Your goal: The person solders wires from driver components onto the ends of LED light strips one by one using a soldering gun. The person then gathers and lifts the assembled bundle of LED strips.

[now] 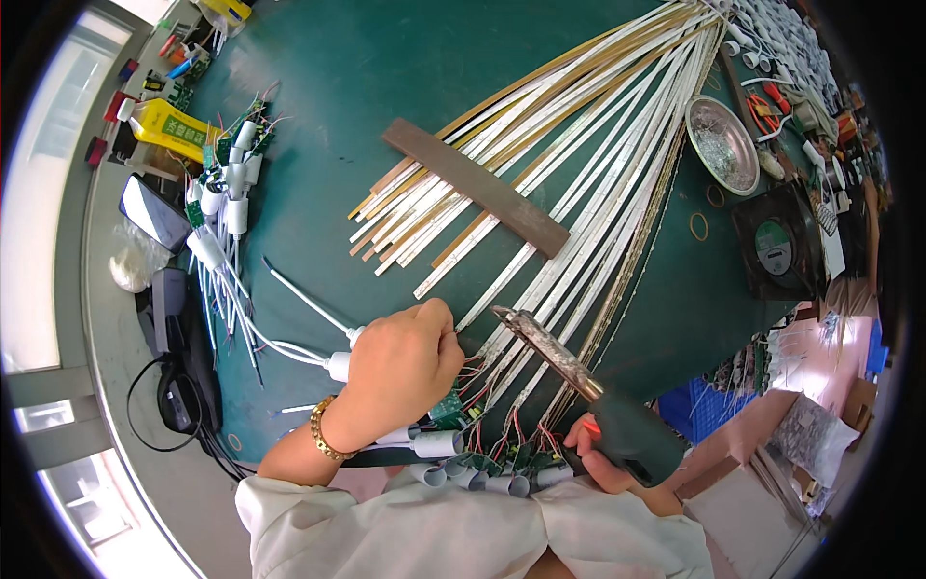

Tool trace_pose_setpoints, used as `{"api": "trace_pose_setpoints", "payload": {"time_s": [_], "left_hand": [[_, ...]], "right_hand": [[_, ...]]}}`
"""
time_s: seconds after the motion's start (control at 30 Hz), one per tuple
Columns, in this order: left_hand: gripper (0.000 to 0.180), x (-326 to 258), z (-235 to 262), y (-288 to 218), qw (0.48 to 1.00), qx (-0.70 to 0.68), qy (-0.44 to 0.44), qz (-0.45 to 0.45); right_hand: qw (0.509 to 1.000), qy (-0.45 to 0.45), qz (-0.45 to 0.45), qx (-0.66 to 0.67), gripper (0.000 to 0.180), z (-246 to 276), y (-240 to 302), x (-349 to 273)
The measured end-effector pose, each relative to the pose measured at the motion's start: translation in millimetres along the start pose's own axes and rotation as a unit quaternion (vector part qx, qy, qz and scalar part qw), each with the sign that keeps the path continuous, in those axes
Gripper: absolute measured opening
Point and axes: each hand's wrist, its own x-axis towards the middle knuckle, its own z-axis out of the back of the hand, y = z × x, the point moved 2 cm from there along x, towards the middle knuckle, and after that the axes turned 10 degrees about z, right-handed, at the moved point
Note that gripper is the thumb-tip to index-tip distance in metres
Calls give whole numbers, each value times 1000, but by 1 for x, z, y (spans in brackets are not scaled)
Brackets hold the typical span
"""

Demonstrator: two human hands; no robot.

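Observation:
My left hand (405, 357), with a gold bracelet at its wrist, is closed at the near end of a narrow white light strip (502, 282). Its curled fingers hide the exact grip. My right hand (600, 461) grips a dark green soldering gun (637, 439). The gun's metal barrel (550, 352) points up and left, its tip a little right of my left fingers, over the strips. Below the hands, small green circuit boards (449, 410) with thin red wires and white tubular housings (439, 444) line the table's near edge.
A brown flat bar (477, 188) lies across the fanned strips. Left are a bundle of wired housings (236, 179), a yellow bottle (169, 125) and a phone (154, 212). At right stand a metal bowl (723, 145) and a black fan-like box (776, 246). The green tabletop (318, 125) ends near me.

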Motion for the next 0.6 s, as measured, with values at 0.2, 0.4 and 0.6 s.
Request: {"api": "trace_pose_setpoints", "payload": {"time_s": [0.2, 0.4, 0.6], "left_hand": [[6, 0, -5, 2, 999, 42, -15, -17], [6, 3, -7, 2, 998, 63, -7, -21], [7, 4, -6, 3, 998, 61, 6, -10]], "right_hand": [[994, -2, 41, 103, 40, 4, 1, 3], [999, -44, -14, 18, 32, -5, -8, -17], [967, 8, 125, -221, 29, -2, 4, 7]]}}
